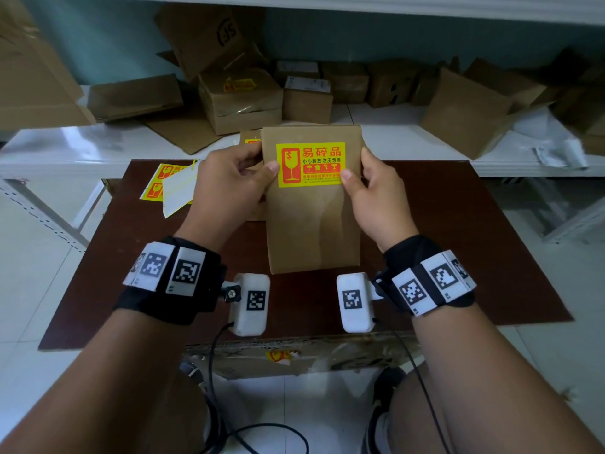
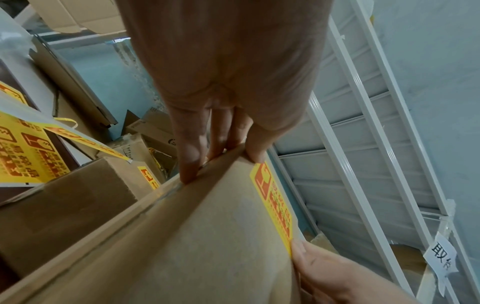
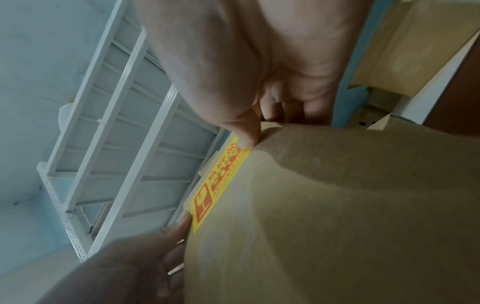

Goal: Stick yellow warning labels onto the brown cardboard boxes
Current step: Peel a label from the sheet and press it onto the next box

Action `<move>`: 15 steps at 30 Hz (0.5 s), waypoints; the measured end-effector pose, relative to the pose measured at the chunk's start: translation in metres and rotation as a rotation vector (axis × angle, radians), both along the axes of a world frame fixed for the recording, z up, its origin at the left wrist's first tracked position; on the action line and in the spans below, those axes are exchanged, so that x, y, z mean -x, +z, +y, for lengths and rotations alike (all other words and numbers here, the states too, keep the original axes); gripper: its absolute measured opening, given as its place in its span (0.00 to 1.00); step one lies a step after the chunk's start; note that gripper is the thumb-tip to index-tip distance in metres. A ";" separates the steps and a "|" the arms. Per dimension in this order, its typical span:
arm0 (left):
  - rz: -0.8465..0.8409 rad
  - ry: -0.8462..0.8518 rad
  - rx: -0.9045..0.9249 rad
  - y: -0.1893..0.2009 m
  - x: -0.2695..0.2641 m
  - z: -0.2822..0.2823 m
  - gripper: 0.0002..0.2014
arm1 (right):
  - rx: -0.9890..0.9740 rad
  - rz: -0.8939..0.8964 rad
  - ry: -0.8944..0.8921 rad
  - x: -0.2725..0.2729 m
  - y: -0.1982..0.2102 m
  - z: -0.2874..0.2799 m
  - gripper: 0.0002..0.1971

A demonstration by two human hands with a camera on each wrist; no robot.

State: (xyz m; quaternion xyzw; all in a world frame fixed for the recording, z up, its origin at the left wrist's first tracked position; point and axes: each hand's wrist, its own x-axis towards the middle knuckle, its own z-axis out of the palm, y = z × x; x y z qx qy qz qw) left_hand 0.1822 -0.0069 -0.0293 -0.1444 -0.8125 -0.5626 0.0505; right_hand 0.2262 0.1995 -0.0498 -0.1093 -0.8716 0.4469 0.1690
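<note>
box (image 1: 311,204): flat brown carton, held up off the bench (image 1: 458,244) between both hands, broad face toward the head cam.
label (image 1: 310,164): yellow, on the upper part of that face, looks square to the edges – whether fully stuck I can't tell.
risk 1: corners lift or a bubble stays if thumbs only press the lower corners – middle and top edge look unpressed.
risk 2: box slips or tilts, since it's held by the side edges only w/ nothing under it.
risk 3: thumb drag could crease the label edge.
left hand (image 1: 229,188): fingers curled round the left edge, tips behind the box, thumb on the label's lower-left corner.
right hand (image 1: 373,194): same grip on the right edge, thumb pressing the lower-right corner.
spare labels (image 1: 160,183): sheet on the bench, left of the hands.
</note>
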 end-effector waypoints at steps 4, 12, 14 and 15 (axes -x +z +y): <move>0.031 0.019 -0.049 0.000 -0.002 0.002 0.17 | -0.010 -0.032 -0.057 -0.004 0.010 -0.012 0.35; 0.044 0.044 0.001 -0.009 -0.007 0.003 0.25 | 0.023 -0.018 -0.211 -0.007 0.007 -0.027 0.51; 0.045 0.022 0.005 -0.010 -0.006 0.001 0.22 | 0.021 -0.002 -0.191 -0.008 0.011 -0.024 0.36; 0.040 0.015 0.001 -0.010 -0.006 0.000 0.21 | 0.026 0.011 -0.185 -0.007 0.010 -0.021 0.31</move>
